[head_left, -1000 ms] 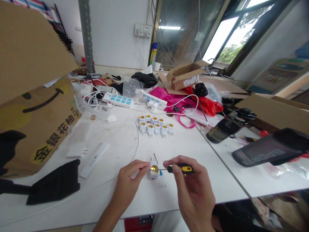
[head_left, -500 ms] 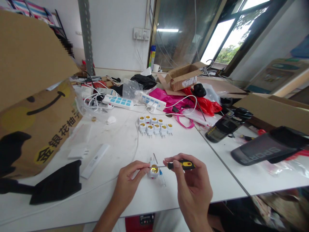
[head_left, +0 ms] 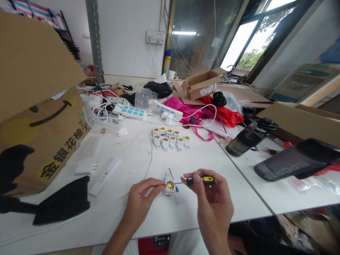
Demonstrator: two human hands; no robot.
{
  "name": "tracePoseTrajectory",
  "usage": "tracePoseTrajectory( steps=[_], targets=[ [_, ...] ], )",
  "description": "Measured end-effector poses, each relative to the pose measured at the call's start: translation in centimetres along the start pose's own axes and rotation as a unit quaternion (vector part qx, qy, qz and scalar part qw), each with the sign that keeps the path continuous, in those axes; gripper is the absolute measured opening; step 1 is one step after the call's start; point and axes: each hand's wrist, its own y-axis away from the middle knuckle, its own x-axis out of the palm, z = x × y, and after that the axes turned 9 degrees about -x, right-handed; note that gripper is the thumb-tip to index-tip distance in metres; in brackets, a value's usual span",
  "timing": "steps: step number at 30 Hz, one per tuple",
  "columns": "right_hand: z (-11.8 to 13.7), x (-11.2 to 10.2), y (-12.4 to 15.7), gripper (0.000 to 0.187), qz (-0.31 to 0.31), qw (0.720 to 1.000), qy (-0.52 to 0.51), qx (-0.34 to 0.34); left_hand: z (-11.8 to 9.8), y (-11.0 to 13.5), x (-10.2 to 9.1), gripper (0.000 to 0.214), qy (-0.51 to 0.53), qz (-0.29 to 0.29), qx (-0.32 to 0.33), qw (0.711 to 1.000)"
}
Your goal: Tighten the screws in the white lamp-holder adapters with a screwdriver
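Note:
My right hand (head_left: 214,198) is closed around the black and yellow handle of a screwdriver (head_left: 207,180), its thin shaft pointing left. At the shaft's far end, the thumb and forefinger of my left hand (head_left: 142,198) pinch together; anything small between them is too tiny to make out. Just below the shaft a white plug-in lamp socket (head_left: 170,191) lies on the table, its yellow-lined opening facing up and its pins pointing away from me. Beside it lies a second slim tool with a clear handle (head_left: 179,199), partly covered by the socket.
Several similar sockets (head_left: 172,142) stand in two rows farther back. Power strips (head_left: 130,111) and tangled cables lie behind them. A cardboard box (head_left: 39,141) and a black object (head_left: 63,202) occupy the left; dark bottles (head_left: 289,163) lie on the right.
My right hand and the screwdriver have shifted very slightly to the right. My left hand and the socket stay almost where they were.

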Motion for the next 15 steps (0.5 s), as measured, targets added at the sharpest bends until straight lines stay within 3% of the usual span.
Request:
tracePoseTrajectory(
  steps=[10,15],
  targets=[
    [-1.1,-0.7,-0.3,0.036,-0.003,1.0,-0.01,0.028,0.3,0.0,0.1,0.01,-0.022,-0.012,-0.024,0.999],
    [-1.0,-0.6,-0.7,0.035,0.01,1.0,0.002,0.003,0.4,0.0,0.1,0.011,-0.028,-0.016,-0.034,0.999]
  ],
)
